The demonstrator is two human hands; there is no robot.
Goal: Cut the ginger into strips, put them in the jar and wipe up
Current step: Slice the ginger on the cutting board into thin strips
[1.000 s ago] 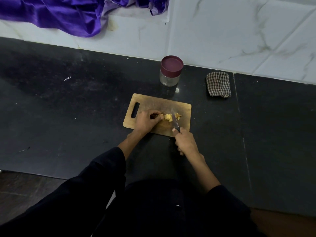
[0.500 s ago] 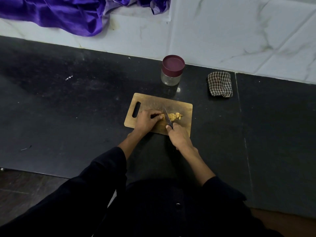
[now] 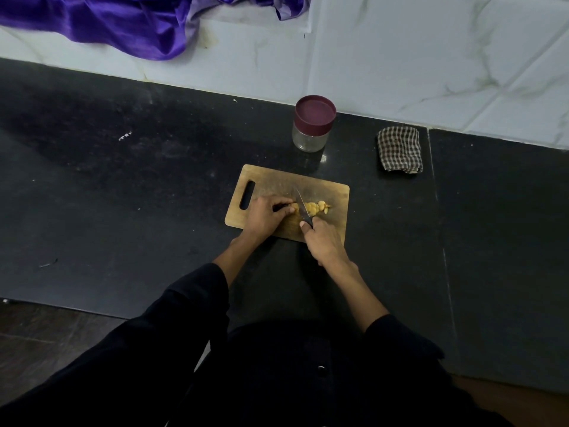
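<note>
A wooden cutting board (image 3: 271, 183) lies on the black counter. Yellow ginger pieces (image 3: 317, 208) sit on its middle. My left hand (image 3: 266, 215) pinches the uncut end of the ginger with curled fingers. My right hand (image 3: 321, 243) grips the handle of a knife (image 3: 301, 204), whose blade stands on the ginger between the held end and the cut pieces. A clear jar (image 3: 312, 124) with a maroon lid on it stands behind the board. A folded checked cloth (image 3: 400, 149) lies to the jar's right.
The black counter (image 3: 123, 195) runs wide to the left and right of the board, with a seam at the right. A white marble wall (image 3: 400, 57) backs it. Purple fabric (image 3: 107, 20) hangs over the ledge at the top left.
My right hand and the knife have shifted left along the ginger, toward my left hand's fingers. My left hand has stayed on the ginger.
</note>
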